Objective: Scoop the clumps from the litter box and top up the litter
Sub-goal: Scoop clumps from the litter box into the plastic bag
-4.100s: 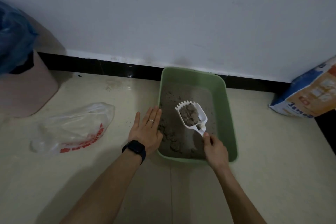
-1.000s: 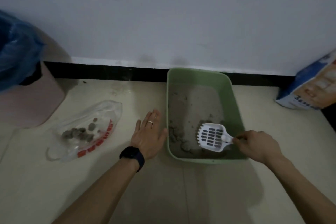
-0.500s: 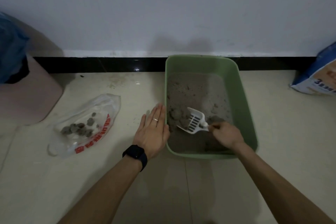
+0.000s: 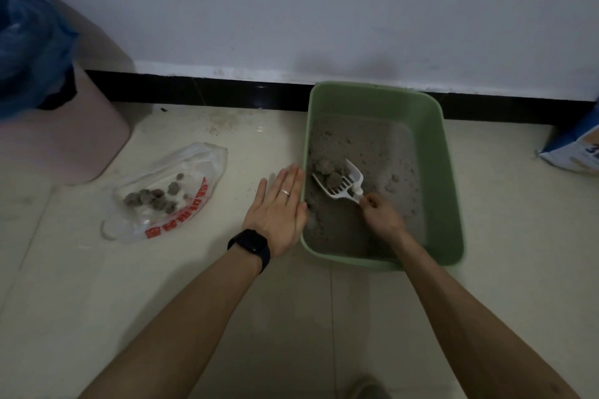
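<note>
A green litter box stands on the floor against the wall, holding grey litter. My right hand grips the handle of a white slotted scoop inside the box. The scoop's blade lies low in the litter at the box's left side, with grey clumps in and just ahead of it. My left hand lies flat, fingers straight, against the outer left wall of the box. A clear plastic bag with red print lies on the floor to the left and holds several dark clumps.
A pink bin with a blue liner stands at the far left by the wall. A blue and orange litter bag sits at the right edge. A black skirting strip runs along the wall behind.
The bag on the left now holds clumps; four seconds ago it held none. Within the last second the scoop went from hanging over the box's near end to digging into the litter at its left side.
</note>
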